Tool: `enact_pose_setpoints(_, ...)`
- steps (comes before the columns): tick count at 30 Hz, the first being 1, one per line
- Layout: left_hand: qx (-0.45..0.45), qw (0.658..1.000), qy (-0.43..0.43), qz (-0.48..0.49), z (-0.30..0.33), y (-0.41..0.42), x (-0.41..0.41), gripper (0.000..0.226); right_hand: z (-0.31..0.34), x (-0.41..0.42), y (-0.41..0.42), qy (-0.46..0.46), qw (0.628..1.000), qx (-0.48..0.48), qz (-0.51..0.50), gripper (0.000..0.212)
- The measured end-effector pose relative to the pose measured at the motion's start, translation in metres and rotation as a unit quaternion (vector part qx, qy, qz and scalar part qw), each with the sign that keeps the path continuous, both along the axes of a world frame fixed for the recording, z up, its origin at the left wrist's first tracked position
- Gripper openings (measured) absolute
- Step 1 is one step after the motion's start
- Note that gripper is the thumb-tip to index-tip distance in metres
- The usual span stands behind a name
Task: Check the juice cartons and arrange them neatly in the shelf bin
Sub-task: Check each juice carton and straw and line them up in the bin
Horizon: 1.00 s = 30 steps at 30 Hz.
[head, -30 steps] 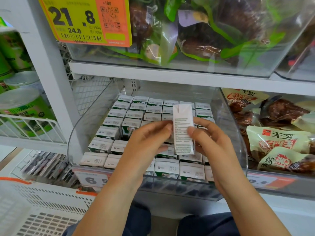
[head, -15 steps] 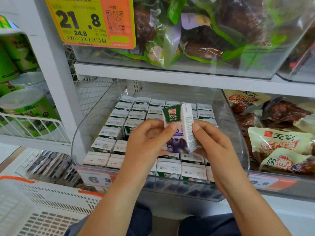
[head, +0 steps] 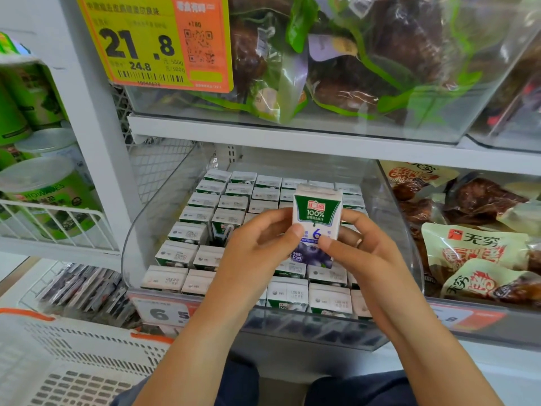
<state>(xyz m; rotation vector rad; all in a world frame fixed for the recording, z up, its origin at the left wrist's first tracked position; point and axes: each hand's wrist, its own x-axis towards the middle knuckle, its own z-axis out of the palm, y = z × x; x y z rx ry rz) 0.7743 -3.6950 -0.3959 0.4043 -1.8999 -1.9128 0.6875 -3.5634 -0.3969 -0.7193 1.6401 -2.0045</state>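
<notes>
Holding the blueberry juice carton upright, front panel readable, left hand and right hand pinching its sides, suits inspecting it over the clear shelf bin.

1. Bright, even light is falling from above; shadows are staying soft.
2. Glare is washing the clear bin wall and the upper bags.
3. Edges are bowing with wide-angle distortion.
4. The white basket is blurring at lower left.
</notes>
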Motion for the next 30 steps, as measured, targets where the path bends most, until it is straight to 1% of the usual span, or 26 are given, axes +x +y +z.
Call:
enact_pose_setpoints(3,-0.016,1.000,0.007,-0.026,0.000,0.001,0.000,0.027,-0.001,-0.002,0.002,0.015,1.000,-0.003,0.008,0.043)
enact_pose_setpoints(6,-0.018,0.999,0.031,-0.013,-0.001,0.001,0.000,0.032,-0.001,-0.003,0.002,0.056,0.998,0.002,0.003,0.039)
enact_pose_setpoints(9,-0.074,0.996,0.050,0.002,-0.002,0.003,-0.002,0.038,-0.002,-0.003,0.001,0.078,0.997,0.002,-0.006,0.040)
enact_pose_setpoints(11,-0.109,0.992,0.059,0.013,-0.002,0.005,-0.002,0.039,-0.003,-0.004,0.001,0.080,0.997,-0.002,-0.007,0.040)
enact_pose_setpoints(14,-0.134,0.988,0.061,0.034,-0.003,0.006,-0.001,0.033,-0.003,-0.004,0.002,0.066,0.998,-0.008,0.005,0.035)
enact_pose_setpoints(18,-0.119,0.990,0.053,0.059,-0.002,0.006,-0.002,0.027,-0.003,-0.003,0.001,0.053,0.998,0.016,0.011,0.031)
enact_pose_setpoints(21,-0.075,0.994,0.042,0.066,0.000,0.004,-0.002,0.024,-0.003,-0.002,-0.001,0.030,0.999,0.018,-0.007,0.028)
enact_pose_setpoints(23,-0.029,0.998,0.035,0.050,0.000,0.002,-0.002,0.025,-0.002,-0.001,-0.003,0.011,1.000,0.011,-0.018,0.026)
enact_pose_setpoints(26,0.033,0.999,0.029,-0.007,-0.002,-0.002,0.001,0.045,-0.002,-0.002,-0.004,-0.018,0.998,0.008,-0.057,0.024)
enact_pose_setpoints(27,0.024,0.999,0.025,-0.030,-0.003,-0.004,0.003,0.051,-0.001,-0.002,-0.004,-0.026,0.997,0.005,-0.075,0.026)
enact_pose_setpoints(30,-0.068,0.995,0.017,-0.076,-0.002,-0.002,0.004,0.054,0.001,-0.003,-0.001,-0.035,0.993,0.003,-0.112,0.039)
